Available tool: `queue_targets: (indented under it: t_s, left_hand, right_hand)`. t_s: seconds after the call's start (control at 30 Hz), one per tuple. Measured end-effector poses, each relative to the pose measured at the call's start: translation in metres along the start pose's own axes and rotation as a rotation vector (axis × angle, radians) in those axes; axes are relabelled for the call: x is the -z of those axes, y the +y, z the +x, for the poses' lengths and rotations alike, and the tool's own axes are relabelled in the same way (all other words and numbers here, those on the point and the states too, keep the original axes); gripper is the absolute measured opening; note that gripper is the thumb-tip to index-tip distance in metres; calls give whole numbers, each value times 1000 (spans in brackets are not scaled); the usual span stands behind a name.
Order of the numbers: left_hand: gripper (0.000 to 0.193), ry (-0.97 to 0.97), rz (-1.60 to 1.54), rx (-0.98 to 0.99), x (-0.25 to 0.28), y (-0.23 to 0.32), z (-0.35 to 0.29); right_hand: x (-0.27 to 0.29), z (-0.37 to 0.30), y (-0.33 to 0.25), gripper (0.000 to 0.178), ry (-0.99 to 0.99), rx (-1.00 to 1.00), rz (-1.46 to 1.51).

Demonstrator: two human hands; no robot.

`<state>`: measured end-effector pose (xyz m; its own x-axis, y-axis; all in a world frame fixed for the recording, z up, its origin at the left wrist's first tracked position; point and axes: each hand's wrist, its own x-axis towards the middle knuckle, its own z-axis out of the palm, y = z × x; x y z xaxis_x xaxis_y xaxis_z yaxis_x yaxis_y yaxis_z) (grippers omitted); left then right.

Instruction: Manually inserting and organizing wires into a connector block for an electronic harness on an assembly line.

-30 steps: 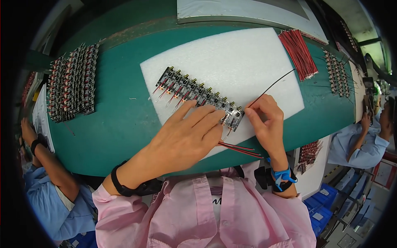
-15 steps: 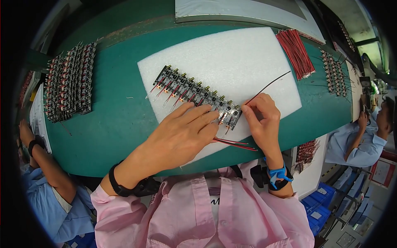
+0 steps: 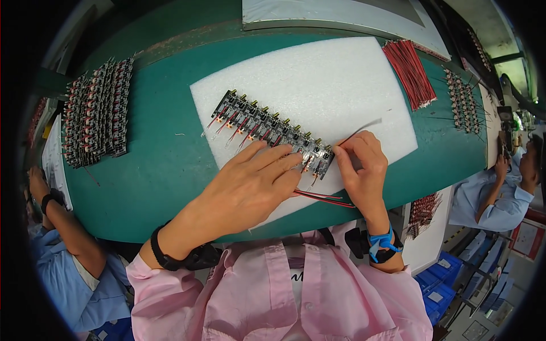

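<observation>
A dark strip of joined circuit boards (image 3: 267, 126) lies slantwise on a white foam sheet (image 3: 318, 68), with yellow-tipped parts along its far edge and short red and black wires along its near edge. My left hand (image 3: 250, 184) rests over the near side of the strip, fingertips on the boards. Red and black wires (image 3: 324, 199) stick out from under its thumb side; their other ends are hidden beneath the hand. At the strip's right end, my right hand (image 3: 364, 162) pinches a thin black wire (image 3: 361, 128) between thumb and forefinger. The wire's free end is blurred.
Stacked wired circuit boards (image 3: 96, 113) stand at the left of the green table (image 3: 153, 187). A bundle of red wires (image 3: 409, 74) and small wired boards (image 3: 463, 102) lie at the far right. Co-workers sit on both sides; blue crates (image 3: 438, 278) are at lower right.
The black wire's free end has swung lower and toward the left, and is now smeared by motion. My right hand has shifted very slightly; my left hand stays in place.
</observation>
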<state>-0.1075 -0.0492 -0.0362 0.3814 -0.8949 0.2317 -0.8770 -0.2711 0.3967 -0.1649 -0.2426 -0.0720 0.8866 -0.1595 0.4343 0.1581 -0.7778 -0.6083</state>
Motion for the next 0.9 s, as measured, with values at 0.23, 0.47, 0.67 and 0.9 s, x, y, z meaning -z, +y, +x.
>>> queue_targets:
  t_s: [0.23,0.47,0.67,0.9]
  left_hand:
    - [26,-36,-28,33,1,0,-1]
    - [24,-36,-14,20,2,0,0]
    - [23,-32,-21,19,3,0,0]
    - [23,-36,-36,30,3,1,-2]
  right_hand:
    - [0,1,3,8,-23,82,-3]
    - [1,0,0,7,-43,-13,-5]
    - [3,2,-1,7,-67,0,-44]
    - [2,0,1,5,-53,-65,59]
